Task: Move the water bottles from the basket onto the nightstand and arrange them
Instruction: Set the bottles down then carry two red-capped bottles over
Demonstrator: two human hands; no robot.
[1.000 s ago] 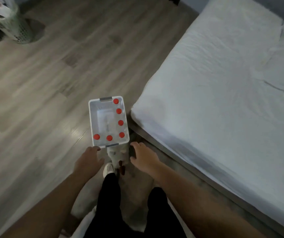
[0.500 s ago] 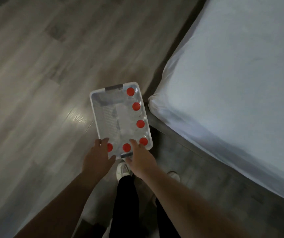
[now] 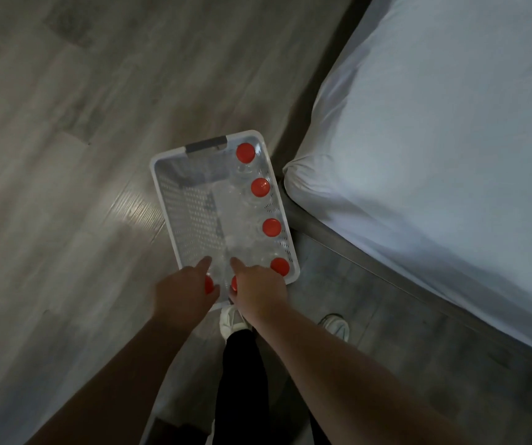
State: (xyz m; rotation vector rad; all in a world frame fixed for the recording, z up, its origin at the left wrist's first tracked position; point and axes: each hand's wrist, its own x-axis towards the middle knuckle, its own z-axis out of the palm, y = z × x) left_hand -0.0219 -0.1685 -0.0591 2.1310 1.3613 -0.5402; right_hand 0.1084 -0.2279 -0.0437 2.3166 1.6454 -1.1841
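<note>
A white perforated basket [image 3: 174, 216] stands on the wood floor beside the bed's corner. Several clear water bottles with red caps stand in it. Three show in a row along its right wall [image 3: 261, 187], with more at its near end. My left hand [image 3: 182, 292] lies over the near-left bottle, whose red cap [image 3: 208, 284] peeks out between thumb and forefinger. My right hand [image 3: 258, 289] covers the bottle beside it, its cap [image 3: 233, 282] half hidden. Both forefingers point into the basket. Whether either hand has closed on a bottle is hidden. No nightstand is in view.
A bed with a white sheet [image 3: 434, 162] and grey frame [image 3: 338, 239] fills the right side, its corner close to the basket. My feet in white shoes [image 3: 230, 322] stand just behind the basket. Wood floor [image 3: 65, 187] stretches to the left.
The view has tilted down and come closer to the basket. Both hands went from the basket's near rim forward over the two nearest bottle caps.
</note>
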